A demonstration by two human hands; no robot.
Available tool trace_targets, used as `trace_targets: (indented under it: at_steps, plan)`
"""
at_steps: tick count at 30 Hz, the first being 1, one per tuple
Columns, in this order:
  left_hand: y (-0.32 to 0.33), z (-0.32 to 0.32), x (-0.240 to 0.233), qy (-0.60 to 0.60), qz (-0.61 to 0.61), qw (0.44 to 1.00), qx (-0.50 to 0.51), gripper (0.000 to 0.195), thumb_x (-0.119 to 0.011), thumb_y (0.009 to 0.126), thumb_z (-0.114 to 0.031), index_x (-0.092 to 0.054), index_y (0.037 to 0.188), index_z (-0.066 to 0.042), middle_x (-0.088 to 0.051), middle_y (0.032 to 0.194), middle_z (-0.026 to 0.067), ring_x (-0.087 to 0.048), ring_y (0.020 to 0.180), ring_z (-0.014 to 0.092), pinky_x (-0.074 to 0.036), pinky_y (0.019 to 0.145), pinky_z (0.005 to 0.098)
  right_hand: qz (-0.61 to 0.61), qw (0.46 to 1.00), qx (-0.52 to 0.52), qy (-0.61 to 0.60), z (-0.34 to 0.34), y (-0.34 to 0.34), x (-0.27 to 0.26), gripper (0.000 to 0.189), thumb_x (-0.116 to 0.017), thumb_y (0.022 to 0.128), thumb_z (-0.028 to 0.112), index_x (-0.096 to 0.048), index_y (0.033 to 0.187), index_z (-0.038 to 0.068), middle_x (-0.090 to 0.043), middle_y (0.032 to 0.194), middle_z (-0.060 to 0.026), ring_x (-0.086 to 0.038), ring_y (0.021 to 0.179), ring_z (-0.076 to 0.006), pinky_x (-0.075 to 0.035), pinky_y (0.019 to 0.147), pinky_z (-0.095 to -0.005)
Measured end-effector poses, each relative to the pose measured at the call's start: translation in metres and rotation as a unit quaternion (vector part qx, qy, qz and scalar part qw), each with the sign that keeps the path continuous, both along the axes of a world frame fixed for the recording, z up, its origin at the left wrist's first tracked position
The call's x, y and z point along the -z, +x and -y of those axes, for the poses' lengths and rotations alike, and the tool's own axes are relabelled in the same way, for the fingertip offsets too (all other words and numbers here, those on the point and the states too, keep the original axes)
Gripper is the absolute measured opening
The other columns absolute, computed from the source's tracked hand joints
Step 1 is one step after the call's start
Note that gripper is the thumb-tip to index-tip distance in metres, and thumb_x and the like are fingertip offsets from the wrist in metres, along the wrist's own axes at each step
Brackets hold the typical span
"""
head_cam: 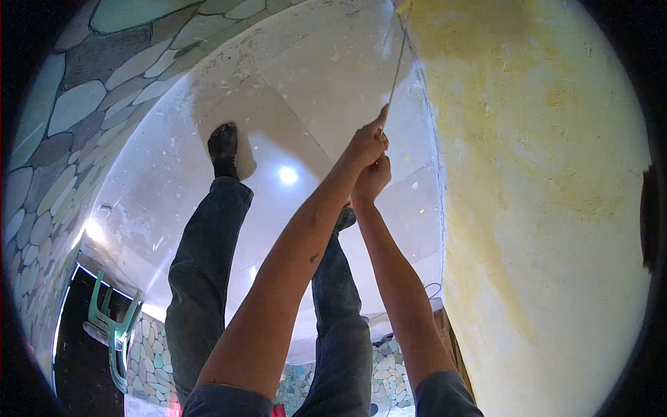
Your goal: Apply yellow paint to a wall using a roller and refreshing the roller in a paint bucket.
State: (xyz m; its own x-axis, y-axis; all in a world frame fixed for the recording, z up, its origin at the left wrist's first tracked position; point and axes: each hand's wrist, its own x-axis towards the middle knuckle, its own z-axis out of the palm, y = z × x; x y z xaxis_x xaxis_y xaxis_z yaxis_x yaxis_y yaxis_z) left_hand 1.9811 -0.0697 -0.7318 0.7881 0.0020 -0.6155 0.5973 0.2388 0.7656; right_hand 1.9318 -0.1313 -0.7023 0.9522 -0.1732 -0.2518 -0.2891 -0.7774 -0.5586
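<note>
Both hands are close together near the middle of the view, right of centre, on one long thin pole. My left hand (369, 146) is the upper one, a finger stretched along the thin pole (398, 68). Just below it my right hand (373, 180) is closed round the lower part. The pole runs up to the top edge, where its far end meets a yellow patch by the wall's corner; what is fitted there cannot be made out. To the right stands a wall (542, 182) with uneven yellow paint over a pale surface.
A pale, paint-spotted tiled floor (292, 68) lies under my feet. At the left is a wall with a stone pattern (78, 104). A green plastic chair (112, 323) stands at the lower left. A thin cable loop (432, 291) lies near the right wall's foot.
</note>
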Motion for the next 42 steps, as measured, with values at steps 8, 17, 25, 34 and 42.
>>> trace_targets:
  at_steps: [8, 17, 25, 34, 42]
  plan:
    - [0.011, 0.01, 0.014, -0.004, 0.005, 1.0, -0.015, 0.072, -0.042, 0.085, 0.005, -0.027, 0.15, -0.021, -0.058, 0.063, 0.006, -0.054, 0.057, 0.012, -0.048, 0.059, 0.0284, 0.003, 0.998, 0.017, 0.062, 0.008, 0.017, 0.007, 0.017, -0.059, 0.084, 0.017, -0.063, 0.09, 0.001, -0.062, 0.079, -0.0155, -0.057, 0.072, -0.0331, -0.046, 0.064, -0.0421]
    - [-0.043, 0.078, -0.028, -0.099, -0.009, 0.995, -0.003, 0.076, -0.039, 0.085, 0.005, -0.022, 0.152, -0.027, -0.055, 0.062, 0.0036, -0.052, 0.056, 0.012, -0.045, 0.056, 0.0279, -0.011, 0.999, 0.034, 0.037, 0.072, -0.036, -0.048, 0.019, -0.061, 0.086, 0.014, -0.065, 0.097, -0.002, -0.062, 0.079, -0.0111, -0.061, 0.076, -0.021, -0.048, 0.067, -0.033]
    - [-0.06, 0.11, -0.051, -0.162, -0.02, 0.986, -0.033, 0.081, -0.039, 0.083, 0.009, -0.022, 0.152, -0.029, -0.045, 0.059, 0.0014, -0.049, 0.054, 0.012, -0.043, 0.053, 0.0281, -0.029, 0.998, 0.044, 0.028, 0.108, -0.055, -0.069, 0.016, -0.061, 0.084, 0.008, -0.065, 0.096, -0.002, -0.063, 0.082, -0.0098, -0.06, 0.074, -0.0184, -0.047, 0.066, -0.0312]
    - [-0.026, 0.067, -0.005, 0.014, -0.014, 0.999, 0.049, 0.076, -0.041, 0.085, 0.004, -0.017, 0.152, -0.024, -0.063, 0.068, 0.0064, -0.057, 0.06, 0.012, -0.049, 0.062, 0.029, 0.01, 1.0, -0.007, -0.001, 0.072, -0.026, -0.013, 0.022, -0.062, 0.084, 0.02, -0.066, 0.095, 0.002, -0.06, 0.075, -0.0137, -0.059, 0.07, -0.0269, -0.046, 0.063, -0.0381]
    - [-0.055, 0.113, -0.022, -0.067, -0.027, 0.997, -0.004, 0.085, -0.039, 0.078, 0.011, -0.021, 0.151, -0.029, -0.055, 0.061, 0.0049, -0.053, 0.054, 0.012, -0.047, 0.055, 0.0294, -0.02, 0.997, 0.05, 0.049, 0.112, -0.056, -0.025, 0.019, -0.06, 0.085, 0.015, -0.065, 0.098, 0.002, -0.059, 0.076, -0.014, -0.057, 0.072, -0.0309, -0.046, 0.064, -0.0409]
